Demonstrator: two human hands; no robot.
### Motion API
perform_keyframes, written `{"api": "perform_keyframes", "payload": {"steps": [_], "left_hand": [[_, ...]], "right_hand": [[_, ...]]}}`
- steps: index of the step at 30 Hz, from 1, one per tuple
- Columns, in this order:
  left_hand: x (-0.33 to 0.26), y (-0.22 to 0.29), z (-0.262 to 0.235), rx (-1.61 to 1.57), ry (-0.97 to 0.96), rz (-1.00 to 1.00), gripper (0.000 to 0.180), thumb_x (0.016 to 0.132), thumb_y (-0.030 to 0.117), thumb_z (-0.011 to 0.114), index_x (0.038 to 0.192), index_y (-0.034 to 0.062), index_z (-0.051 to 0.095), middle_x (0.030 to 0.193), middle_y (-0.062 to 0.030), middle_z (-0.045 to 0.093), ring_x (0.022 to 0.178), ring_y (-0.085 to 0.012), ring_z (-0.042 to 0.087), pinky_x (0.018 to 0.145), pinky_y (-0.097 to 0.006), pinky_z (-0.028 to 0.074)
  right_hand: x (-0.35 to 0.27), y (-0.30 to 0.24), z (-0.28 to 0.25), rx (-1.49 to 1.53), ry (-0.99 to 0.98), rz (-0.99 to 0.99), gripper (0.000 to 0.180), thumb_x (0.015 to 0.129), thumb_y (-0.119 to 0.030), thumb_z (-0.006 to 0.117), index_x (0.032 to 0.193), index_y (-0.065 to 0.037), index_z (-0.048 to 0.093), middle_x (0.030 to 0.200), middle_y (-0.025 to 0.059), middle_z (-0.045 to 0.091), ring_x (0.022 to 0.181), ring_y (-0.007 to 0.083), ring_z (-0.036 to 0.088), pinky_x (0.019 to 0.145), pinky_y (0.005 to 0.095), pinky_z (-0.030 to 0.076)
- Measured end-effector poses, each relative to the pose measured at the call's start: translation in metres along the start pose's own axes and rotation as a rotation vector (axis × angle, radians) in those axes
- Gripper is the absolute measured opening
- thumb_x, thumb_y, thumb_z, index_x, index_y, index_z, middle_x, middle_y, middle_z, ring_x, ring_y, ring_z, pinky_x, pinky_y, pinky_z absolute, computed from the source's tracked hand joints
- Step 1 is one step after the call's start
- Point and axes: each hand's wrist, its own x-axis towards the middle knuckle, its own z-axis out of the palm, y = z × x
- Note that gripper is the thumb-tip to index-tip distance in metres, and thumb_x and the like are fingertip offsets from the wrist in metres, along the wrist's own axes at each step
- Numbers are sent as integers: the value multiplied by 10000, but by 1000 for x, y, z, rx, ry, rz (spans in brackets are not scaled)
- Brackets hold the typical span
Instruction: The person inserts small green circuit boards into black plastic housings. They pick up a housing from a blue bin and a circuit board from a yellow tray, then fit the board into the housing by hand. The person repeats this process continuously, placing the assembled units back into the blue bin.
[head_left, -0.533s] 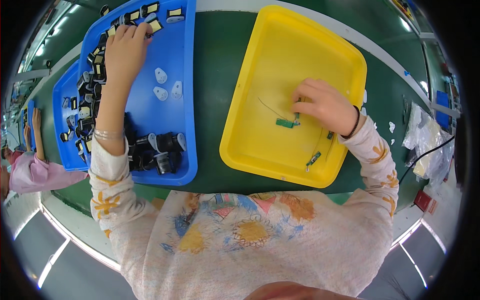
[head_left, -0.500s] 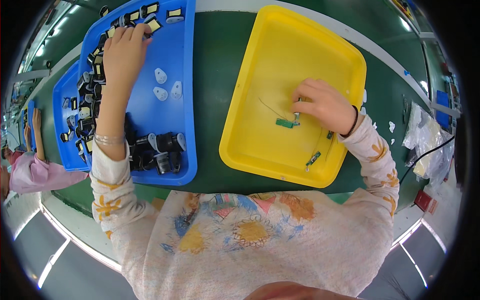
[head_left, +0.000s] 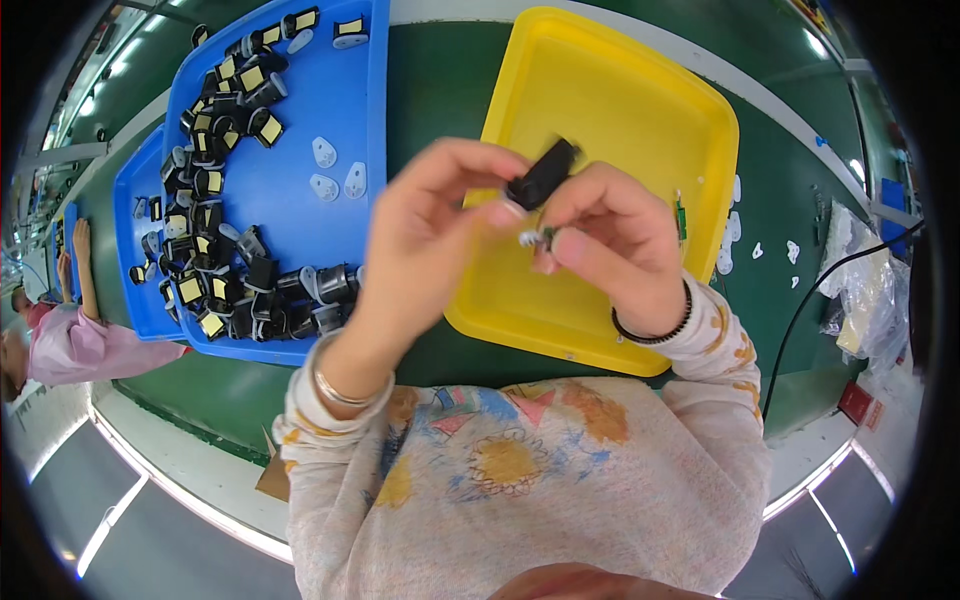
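Observation:
In front of my chest, over the near left part of the yellow tray (head_left: 640, 110), my two hands are close together. My left hand (head_left: 420, 220) grips a black plastic housing (head_left: 546, 172) between thumb and fingers; the housing is tilted and blurred by motion. Just beside it, my right hand (head_left: 625, 230) pinches a small circuit board (head_left: 546, 238) with a pale or metallic end. Fingers cover much of the board. Another green circuit board (head_left: 681, 216) lies in the yellow tray, partly hidden by my right hand.
On the left, a blue tray (head_left: 330, 80) holds many black housings (head_left: 265, 128) with yellowish pads, plus several pale grey teardrop covers (head_left: 324, 152). A second blue tray (head_left: 135, 290) adjoins it. White pieces (head_left: 734, 226) and clear plastic bags (head_left: 862, 275) lie at right. A co-worker's sleeve (head_left: 95, 345) shows far left.
My left hand has come from the blue tray to the middle with a black housing. My right hand has lifted a circuit board from the yellow tray and moved left toward it.

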Motion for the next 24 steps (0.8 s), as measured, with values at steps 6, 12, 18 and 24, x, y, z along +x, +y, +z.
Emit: {"api": "perform_keyframes", "payload": {"steps": [6, 12, 18, 24], "left_hand": [[-2, -17, -1, -17, -24, 30, 260, 725, -38, 624, 970, -43, 541, 988, -92, 546, 909, -148, 537, 794, -275, 468], [-4, -20, -2, 66, 14, 101, 264, 690, -40, 655, 940, -28, 571, 1000, -121, 551, 910, -178, 556, 795, -292, 487], [-4, -21, -4, 211, 20, 185, 247, 692, -17, 665, 924, -18, 582, 1027, -132, 544, 922, -184, 561, 782, -287, 491], [-4, -20, -1, 146, 23, 157, 219, 711, -22, 643, 917, -11, 570, 1015, -128, 540, 935, -180, 555, 778, -280, 490]], "right_hand": [[1, 8, -2, -33, 67, -20, 82, 792, -25, 578, 830, 4, 512, 783, 37, 540, 684, 65, 515, 561, 191, 438], [2, 4, -5, -152, 149, -11, 86, 780, -32, 590, 783, 2, 512, 695, 26, 548, 579, 40, 498, 479, 171, 408], [2, 2, -4, -184, 184, 67, 88, 770, -21, 595, 771, 4, 511, 667, 12, 545, 562, 27, 483, 480, 166, 393], [2, 8, -4, -411, 239, -88, 95, 730, -9, 624, 741, 3, 530, 654, 9, 555, 580, 23, 481, 522, 167, 393]]}}
